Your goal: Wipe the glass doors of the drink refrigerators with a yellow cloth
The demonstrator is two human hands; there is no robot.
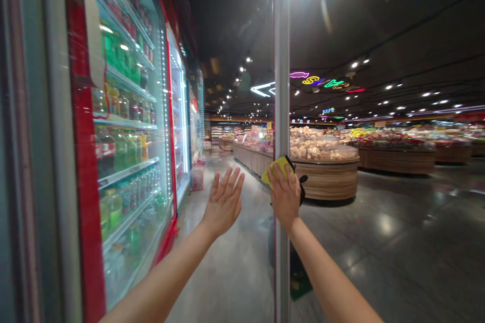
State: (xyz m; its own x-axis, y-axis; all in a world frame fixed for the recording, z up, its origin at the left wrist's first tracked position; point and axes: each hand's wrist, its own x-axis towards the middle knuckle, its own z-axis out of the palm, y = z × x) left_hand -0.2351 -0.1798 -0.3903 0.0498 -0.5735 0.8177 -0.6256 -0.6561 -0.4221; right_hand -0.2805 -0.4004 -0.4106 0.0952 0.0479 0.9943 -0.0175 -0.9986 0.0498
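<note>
My left hand (225,199) is raised at mid-view with its fingers straight and slightly apart, holding nothing. It looks laid flat against a glass pane, though I cannot make out the contact. To its right, my right hand (285,196) presses a yellow cleaning cloth (279,164) with a dark edge against a grey metal frame post (282,86). The post runs upright through the view. The palm and fingers cover much of the cloth, and a dark loop hangs out beside the wrist.
A red-framed drinks fridge (81,161) stands close on the left, its shelves full of bottles. Beyond the post are a rounded wood-sided display stand (329,181) heaped with goods and another display stand (397,160). A grey polished floor (382,232) runs between them.
</note>
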